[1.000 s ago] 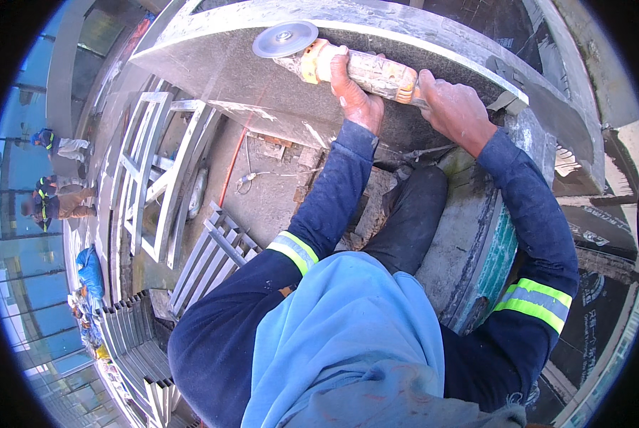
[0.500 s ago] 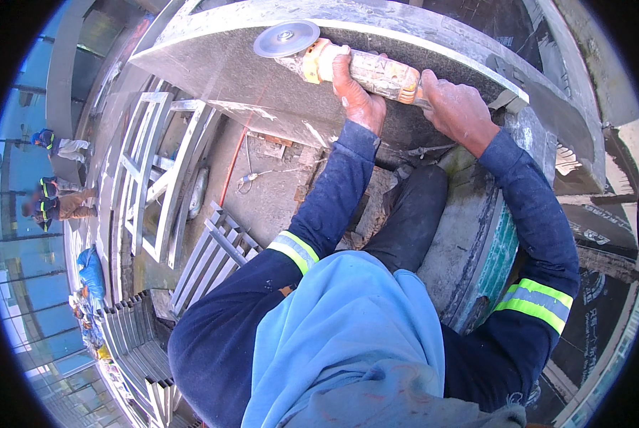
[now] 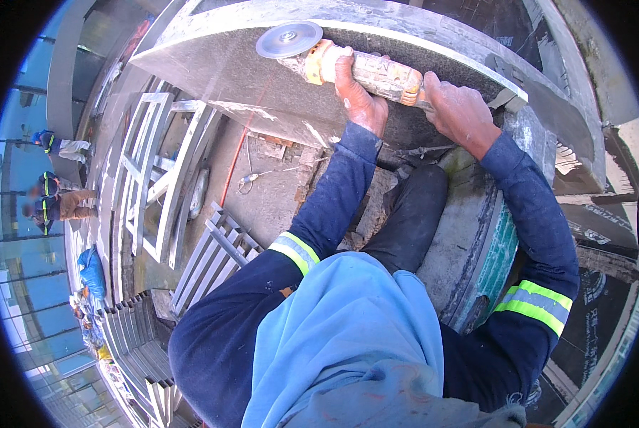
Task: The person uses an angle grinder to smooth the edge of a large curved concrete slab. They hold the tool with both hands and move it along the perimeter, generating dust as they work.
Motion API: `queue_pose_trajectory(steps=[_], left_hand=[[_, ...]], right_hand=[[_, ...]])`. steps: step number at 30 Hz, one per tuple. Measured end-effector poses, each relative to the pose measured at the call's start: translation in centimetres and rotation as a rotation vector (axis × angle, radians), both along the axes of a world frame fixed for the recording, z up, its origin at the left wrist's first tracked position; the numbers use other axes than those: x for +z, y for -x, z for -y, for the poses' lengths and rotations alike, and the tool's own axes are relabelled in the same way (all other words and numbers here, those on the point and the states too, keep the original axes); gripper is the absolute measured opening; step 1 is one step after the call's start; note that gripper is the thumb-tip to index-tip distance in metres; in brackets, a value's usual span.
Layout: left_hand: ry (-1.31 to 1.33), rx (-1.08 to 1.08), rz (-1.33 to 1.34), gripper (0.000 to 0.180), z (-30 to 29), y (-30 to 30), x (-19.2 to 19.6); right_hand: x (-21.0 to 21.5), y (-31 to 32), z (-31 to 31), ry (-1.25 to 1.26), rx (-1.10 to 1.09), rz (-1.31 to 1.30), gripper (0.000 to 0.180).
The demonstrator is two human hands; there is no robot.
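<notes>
My left grip [image 3: 362, 100] is wrapped round the grinder [image 3: 373, 70] toward its front; my right grip [image 3: 463, 114] is closed on its rear end. Taking the clock from the middle of my view, I have the grinder between twelve and one, lying aslant. Its grey disc [image 3: 287, 41] sits at ten o'clock from my left grip. The disc overlaps the dark slab [image 3: 216, 71] near its pale upper edge; whether they touch, I cannot tell. My bent leg [image 3: 421, 207] is toward three. A red line [image 3: 232, 171] runs along the floor [image 3: 269, 196] at ten. Farther out, a pale frame [image 3: 164, 187] stands past nine, grey bars [image 3: 223, 246] lie at eight, and people [image 3: 69, 203] are near the rim past nine.
</notes>
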State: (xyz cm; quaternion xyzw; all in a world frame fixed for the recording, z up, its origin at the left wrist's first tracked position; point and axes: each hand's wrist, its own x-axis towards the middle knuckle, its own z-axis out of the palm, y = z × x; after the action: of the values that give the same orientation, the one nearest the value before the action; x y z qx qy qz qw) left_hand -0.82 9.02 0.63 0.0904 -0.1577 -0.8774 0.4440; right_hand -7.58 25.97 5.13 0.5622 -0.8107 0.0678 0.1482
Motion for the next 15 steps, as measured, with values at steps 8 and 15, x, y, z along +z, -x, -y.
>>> queue_pose_trajectory(steps=[8,15], left_hand=[[0.022,0.039,0.018,0.045,1.1,0.7,0.1],[-0.005,0.007,0.001,0.047,-0.3,0.5,-0.5]], right_hand=[[-0.3,1.0,1.2,-0.05,-0.002,0.02,0.047],[0.2,0.0,-0.6,-0.003,-0.005,-0.004,0.038]])
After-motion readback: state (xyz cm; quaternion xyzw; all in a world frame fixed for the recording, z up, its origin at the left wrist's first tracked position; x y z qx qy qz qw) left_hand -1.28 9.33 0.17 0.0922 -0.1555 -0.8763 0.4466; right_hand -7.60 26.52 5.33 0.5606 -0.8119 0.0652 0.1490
